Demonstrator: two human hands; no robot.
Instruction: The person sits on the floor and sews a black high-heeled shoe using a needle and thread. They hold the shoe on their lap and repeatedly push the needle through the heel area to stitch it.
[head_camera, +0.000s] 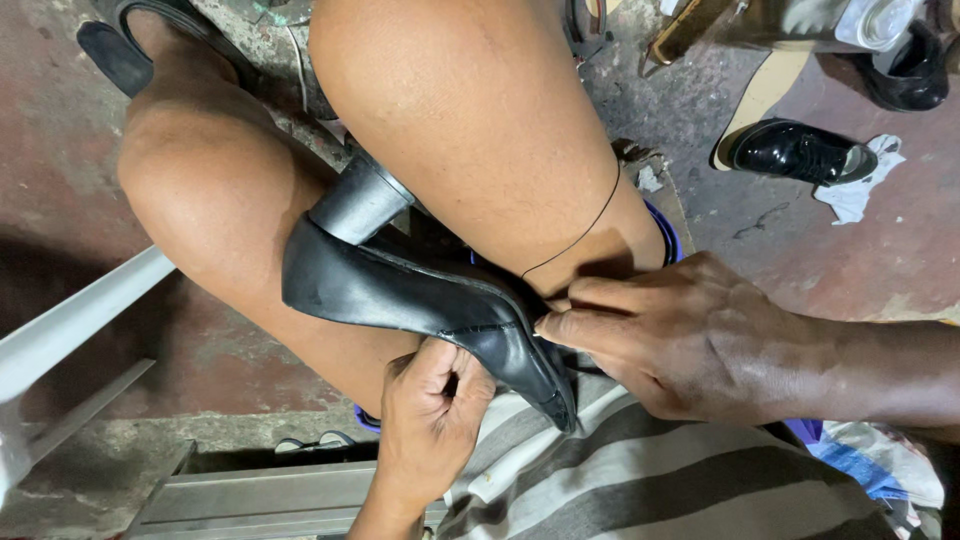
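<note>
A black high-heeled shoe (420, 295) with a grey block heel (360, 200) lies wedged between my bare knees, toe pointing down to the right. My right hand (690, 340) comes in from the right and pinches at the shoe's upper edge, where a thin black thread (590, 225) starts and curves up over my right leg. My left hand (430, 420) is curled into a fist directly under the shoe's sole, touching it. What the fist encloses is hidden.
A glossy black shoe (800, 150) and a white rag (855, 185) lie on the reddish floor at the upper right, with another dark shoe (910, 70) behind. Grey striped cloth (640, 470) covers my lap. A metal frame (250, 490) sits lower left.
</note>
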